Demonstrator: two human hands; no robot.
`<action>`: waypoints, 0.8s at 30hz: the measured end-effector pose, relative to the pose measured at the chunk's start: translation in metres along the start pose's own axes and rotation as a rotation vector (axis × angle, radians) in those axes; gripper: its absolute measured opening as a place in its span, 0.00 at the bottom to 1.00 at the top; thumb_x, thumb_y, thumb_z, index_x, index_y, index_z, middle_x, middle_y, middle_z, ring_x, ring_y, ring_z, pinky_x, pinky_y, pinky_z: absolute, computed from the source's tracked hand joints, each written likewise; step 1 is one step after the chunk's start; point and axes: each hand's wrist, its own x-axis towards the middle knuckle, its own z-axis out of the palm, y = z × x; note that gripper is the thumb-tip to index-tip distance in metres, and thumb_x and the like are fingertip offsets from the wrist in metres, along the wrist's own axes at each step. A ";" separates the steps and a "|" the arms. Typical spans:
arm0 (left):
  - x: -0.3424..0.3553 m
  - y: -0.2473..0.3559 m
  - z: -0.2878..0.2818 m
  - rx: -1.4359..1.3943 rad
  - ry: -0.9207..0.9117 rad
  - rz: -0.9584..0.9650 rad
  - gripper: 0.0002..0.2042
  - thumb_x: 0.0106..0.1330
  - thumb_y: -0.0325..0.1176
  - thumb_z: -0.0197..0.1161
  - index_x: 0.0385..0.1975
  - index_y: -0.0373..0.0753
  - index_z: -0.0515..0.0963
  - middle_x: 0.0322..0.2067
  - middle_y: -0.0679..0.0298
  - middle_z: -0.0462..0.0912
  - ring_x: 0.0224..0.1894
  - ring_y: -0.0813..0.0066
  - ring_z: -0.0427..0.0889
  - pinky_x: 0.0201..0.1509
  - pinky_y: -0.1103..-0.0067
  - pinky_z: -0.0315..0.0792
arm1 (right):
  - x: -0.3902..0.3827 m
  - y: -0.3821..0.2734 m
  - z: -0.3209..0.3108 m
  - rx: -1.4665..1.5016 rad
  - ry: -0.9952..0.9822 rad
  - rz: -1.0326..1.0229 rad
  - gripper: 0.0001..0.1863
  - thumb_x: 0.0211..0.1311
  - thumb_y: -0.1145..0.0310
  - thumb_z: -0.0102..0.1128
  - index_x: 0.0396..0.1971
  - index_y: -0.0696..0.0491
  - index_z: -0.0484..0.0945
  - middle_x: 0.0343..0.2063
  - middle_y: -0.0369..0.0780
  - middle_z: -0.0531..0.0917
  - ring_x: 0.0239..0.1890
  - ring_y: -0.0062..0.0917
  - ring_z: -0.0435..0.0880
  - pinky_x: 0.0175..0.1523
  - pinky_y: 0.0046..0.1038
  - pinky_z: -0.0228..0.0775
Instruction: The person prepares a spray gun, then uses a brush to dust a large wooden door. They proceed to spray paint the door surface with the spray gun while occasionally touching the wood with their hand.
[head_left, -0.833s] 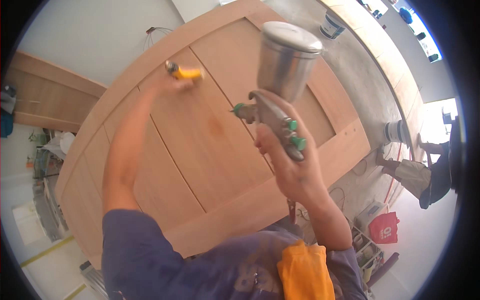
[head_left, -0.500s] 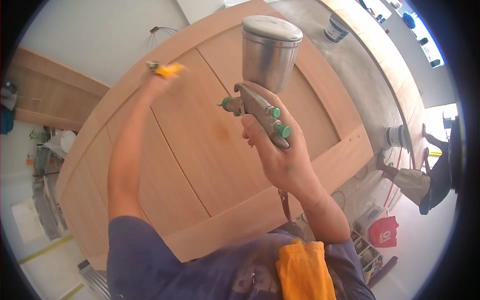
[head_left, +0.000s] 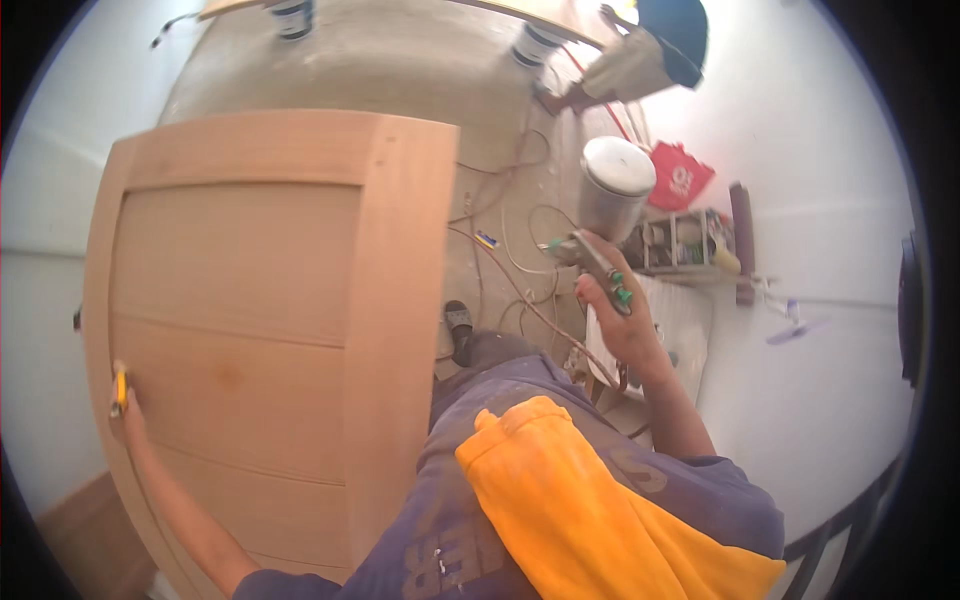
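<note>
- So, the gun [head_left: 600, 268] was over the door [head_left: 402, 300] half a second ago; now it's off to the right of it, leaving only the left hand [head_left: 130, 408] over the panel side.
- Left hand: closed round a yellow tool [head_left: 121, 390] by the door's left edge.
- Right hand [head_left: 628, 325]: wrapped round the gun.
- Cup [head_left: 612, 195] on the gun: lidded, contents hidden.
- Crate [head_left: 672, 268], right of the door: small stuff, too blurry to name.
- Bag [head_left: 683, 175], also right of the door: can't see inside.

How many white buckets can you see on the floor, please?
2: one bucket at the upper left, the other bucket near the co-worker's foot, both by the long board. More may be hidden beneath it.
</note>
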 end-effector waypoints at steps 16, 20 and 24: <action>0.007 0.007 -0.047 0.198 -0.085 0.067 0.33 0.71 0.56 0.66 0.66 0.36 0.79 0.59 0.48 0.85 0.61 0.51 0.83 0.66 0.59 0.74 | -0.060 0.127 -0.079 0.194 0.141 0.297 0.27 0.79 0.67 0.60 0.74 0.52 0.71 0.45 0.34 0.84 0.36 0.15 0.77 0.45 0.21 0.74; -0.042 0.113 -0.015 -0.471 -0.361 0.041 0.22 0.74 0.45 0.70 0.58 0.33 0.83 0.51 0.62 0.87 0.54 0.72 0.83 0.60 0.71 0.76 | -0.054 0.090 -0.059 0.300 -0.040 0.258 0.27 0.78 0.67 0.61 0.74 0.51 0.72 0.46 0.33 0.84 0.35 0.14 0.75 0.45 0.19 0.73; -0.127 0.281 -0.037 -0.391 -0.394 0.323 0.23 0.74 0.40 0.70 0.64 0.36 0.81 0.49 0.67 0.86 0.50 0.75 0.82 0.57 0.73 0.76 | -0.028 0.050 -0.033 0.233 -0.267 0.155 0.27 0.76 0.69 0.62 0.72 0.53 0.73 0.48 0.37 0.86 0.40 0.19 0.79 0.50 0.23 0.74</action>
